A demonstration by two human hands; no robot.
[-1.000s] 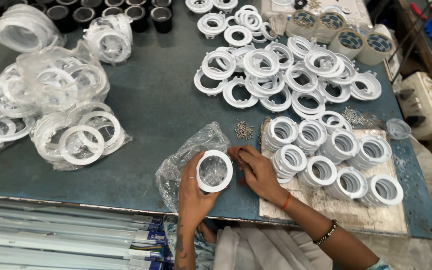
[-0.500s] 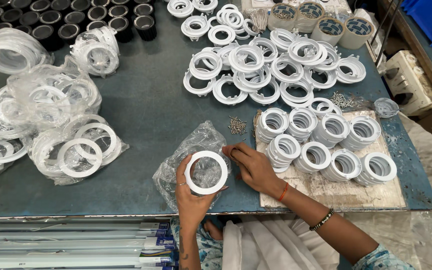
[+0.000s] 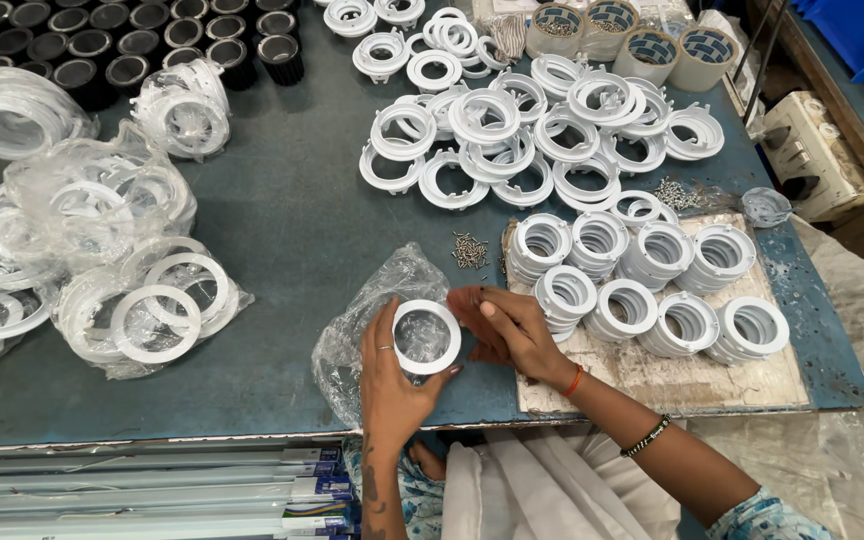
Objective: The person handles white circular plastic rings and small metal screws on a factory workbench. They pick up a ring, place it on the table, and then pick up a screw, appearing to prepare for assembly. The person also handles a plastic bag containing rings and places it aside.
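Little has shifted: left hand [image 3: 392,375] still grips the white ring [image 3: 426,337] over a clear plastic bag [image 3: 372,320] near the counter's [image 3: 302,220] front edge, right hand [image 3: 507,325] half-curled touching its rim.

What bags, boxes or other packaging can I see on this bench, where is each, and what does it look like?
Clear plastic bag: crumpled, under the white ring held by the left hand; right hand beside it.
Bagged white rings: clear wrappers, heaped at left.
Tape rolls: tan, round, far edge.
Long cartons: white and blue, below the near edge.
Blue bin: top right corner.
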